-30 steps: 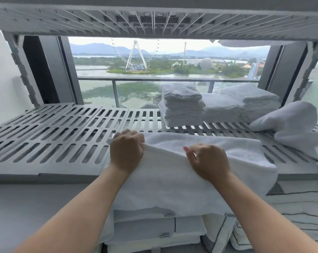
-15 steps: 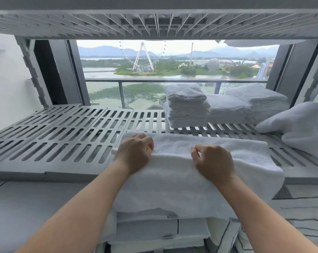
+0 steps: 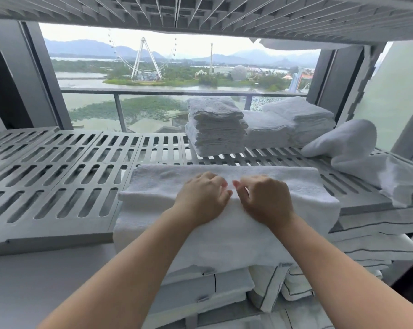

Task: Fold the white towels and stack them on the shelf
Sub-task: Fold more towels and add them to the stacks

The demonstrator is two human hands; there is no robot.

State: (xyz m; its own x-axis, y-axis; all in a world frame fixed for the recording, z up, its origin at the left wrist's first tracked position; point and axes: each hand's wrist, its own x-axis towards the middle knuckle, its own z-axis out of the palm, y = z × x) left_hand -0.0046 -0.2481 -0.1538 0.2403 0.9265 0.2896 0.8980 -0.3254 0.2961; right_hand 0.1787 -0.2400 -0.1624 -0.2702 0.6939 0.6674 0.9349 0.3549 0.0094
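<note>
Head view. I am working one white towel [image 3: 224, 238] at 6 o'clock. It is lying across the front lip of the slatted shelf [image 3: 58, 176], and its near half is hanging down over the striped linens [image 3: 378, 245] below.

My left grip [image 3: 202, 198] and right grip [image 3: 265, 200] are sitting knuckles-up, almost touching, at the middle of the fold ridge. Both are curling their fingers in and pinching the top layer. I am holding at the centre, I judge, to fix the midline so the ends can come across evenly.

A folded stack [image 3: 216, 127] is standing at 12 o'clock, with a second stack [image 3: 295, 119] just beside it at 1. They are sitting towards the back, which is leaving the front lip as my folding edge. A loose towel [image 3: 343, 143] is lying rumpled at 2 o'clock, not yet folded.
</note>
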